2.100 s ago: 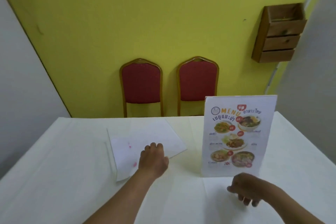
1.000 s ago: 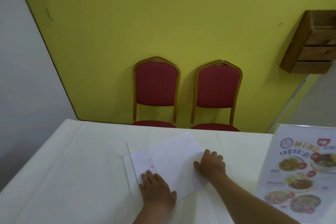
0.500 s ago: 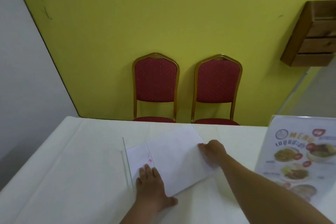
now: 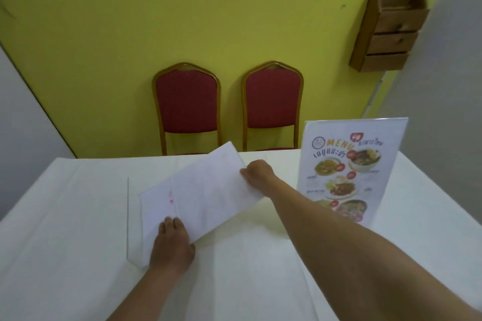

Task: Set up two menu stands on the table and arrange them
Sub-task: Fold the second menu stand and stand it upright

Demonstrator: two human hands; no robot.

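Observation:
One menu stand (image 4: 347, 169) stands upright at the right of the white table (image 4: 65, 229), its printed food pictures facing me. A second menu stand (image 4: 206, 193) shows its blank white back with faint pink marks. Its far right end is raised off the cloth while its near left end stays low. My right hand (image 4: 257, 172) grips the raised right edge. My left hand (image 4: 172, 245) presses flat on the low near corner, fingers together. A thin clear base edge (image 4: 127, 216) of this stand runs along its left side.
Two red chairs with gold frames (image 4: 186, 107) (image 4: 272, 104) stand against the yellow wall beyond the table's far edge. A wooden drawer box (image 4: 388, 31) hangs on the wall at the upper right. Grey walls flank both sides.
My right hand left the upright menu, crossed to the flat stand and took its right edge. That edge has since risen off the table. My left hand stayed on the near corner.

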